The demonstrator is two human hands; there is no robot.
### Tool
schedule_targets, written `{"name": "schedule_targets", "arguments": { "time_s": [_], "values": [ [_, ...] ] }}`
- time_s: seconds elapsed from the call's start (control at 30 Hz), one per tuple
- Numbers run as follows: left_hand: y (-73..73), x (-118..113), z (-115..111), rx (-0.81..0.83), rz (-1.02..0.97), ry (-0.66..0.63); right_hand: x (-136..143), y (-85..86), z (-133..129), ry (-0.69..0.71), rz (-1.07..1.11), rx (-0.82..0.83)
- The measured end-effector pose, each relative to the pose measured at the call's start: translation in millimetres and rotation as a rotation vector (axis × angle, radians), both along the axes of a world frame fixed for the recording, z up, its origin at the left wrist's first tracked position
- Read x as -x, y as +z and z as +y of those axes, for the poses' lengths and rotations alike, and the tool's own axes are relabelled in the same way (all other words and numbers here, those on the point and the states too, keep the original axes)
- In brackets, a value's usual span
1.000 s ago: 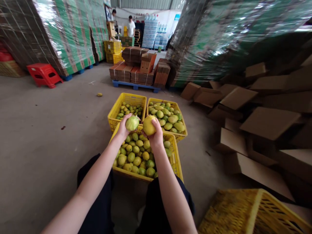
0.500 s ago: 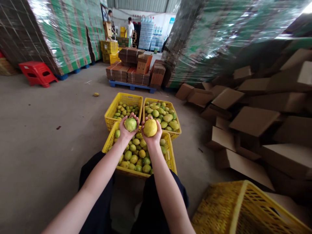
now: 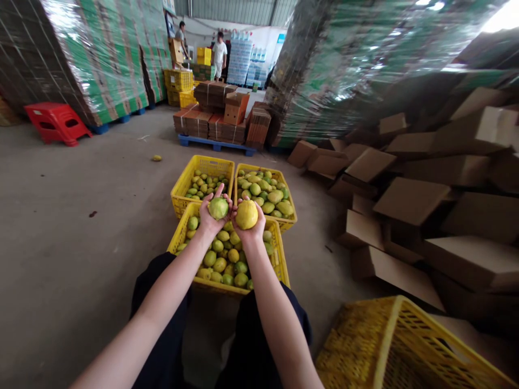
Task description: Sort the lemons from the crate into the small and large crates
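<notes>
My left hand [image 3: 211, 217] cups a green papaya [image 3: 218, 208] from below, with one finger stretched out past the fruit. Beside it my right hand [image 3: 252, 229] has its fingers curled around a yellow papaya [image 3: 246, 215]. The two fruits are held nearly level, a small gap apart. Both hands are above a yellow crate [image 3: 284, 265] of yellow-green papayas [image 3: 220, 265], partly hidden by my forearms. Just beyond stand two more yellow crates: the left one [image 3: 178, 186] with smaller-looking fruit, the right one [image 3: 292, 212] with longer papayas [image 3: 273, 197].
A further yellow crate [image 3: 389, 335] stands at lower right. Cardboard boxes [image 3: 409, 200] lie heaped on the right. Ahead, flattened cartons [image 3: 227, 124] rest on a blue pallet [image 3: 217, 145]. A red stool [image 3: 59, 123] and a loose fruit [image 3: 156, 158] are leftward. Two people [image 3: 219, 54] stand far back.
The view has shifted slightly, so the scene sits a little further left. One finger of my left hand has straightened; both papayas stay in my hands.
</notes>
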State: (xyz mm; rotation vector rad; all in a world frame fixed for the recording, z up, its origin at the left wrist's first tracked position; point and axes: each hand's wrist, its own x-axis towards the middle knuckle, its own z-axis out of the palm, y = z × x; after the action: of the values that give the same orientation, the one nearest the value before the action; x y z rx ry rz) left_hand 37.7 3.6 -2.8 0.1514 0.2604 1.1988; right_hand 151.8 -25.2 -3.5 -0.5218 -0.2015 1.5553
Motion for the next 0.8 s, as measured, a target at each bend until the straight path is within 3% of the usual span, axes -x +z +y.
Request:
{"name": "schedule_targets", "arguments": {
  "time_s": [0.23,0.53,0.8],
  "values": [
    [0.6,-2.1,2.6,0.099,-0.017,-0.009,-0.2,4.8,-1.7,0.012,0.085,0.01],
    [8.7,-1.0,-2.3,0.034,0.024,-0.002,3.8,11.3,-3.0,-0.022,0.045,0.041],
    [12.6,-2.0,-3.8,0.15,0.043,-0.036,5.4,15.8,-4.4,-0.048,0.063,0.101]
  ]
}}
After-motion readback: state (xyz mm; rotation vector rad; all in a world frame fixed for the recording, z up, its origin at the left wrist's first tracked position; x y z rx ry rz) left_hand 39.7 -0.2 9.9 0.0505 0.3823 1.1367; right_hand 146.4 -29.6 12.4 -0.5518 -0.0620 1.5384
